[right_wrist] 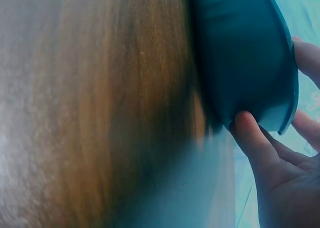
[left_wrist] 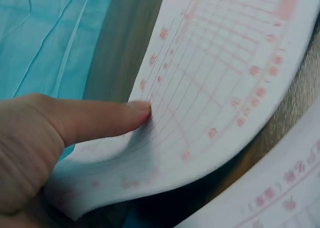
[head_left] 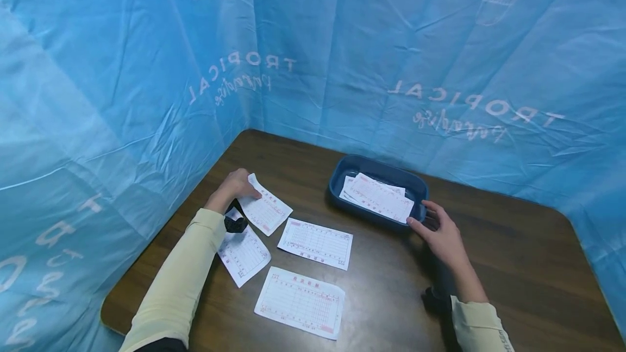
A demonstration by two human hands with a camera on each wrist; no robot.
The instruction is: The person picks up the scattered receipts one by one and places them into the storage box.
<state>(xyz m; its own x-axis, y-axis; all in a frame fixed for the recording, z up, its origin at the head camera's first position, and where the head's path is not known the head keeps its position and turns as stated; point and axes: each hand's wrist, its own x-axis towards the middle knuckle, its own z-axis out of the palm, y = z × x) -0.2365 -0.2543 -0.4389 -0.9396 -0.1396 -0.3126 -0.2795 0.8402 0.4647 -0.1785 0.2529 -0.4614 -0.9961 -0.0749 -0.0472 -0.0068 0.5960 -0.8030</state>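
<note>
Left hand [head_left: 236, 184] pinches printed form [head_left: 268, 211] left of blue tray [head_left: 386, 170] (light pressure should limit creasing); right hand [head_left: 444, 237] grips tray's end.

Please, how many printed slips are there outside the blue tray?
4: the held slip, pinched by the left hand; the left slip, partly hidden by the wrist camera; the middle slip, nearest the tray; the front slip, lowest in the head view. Others may be hidden beneath.
</note>
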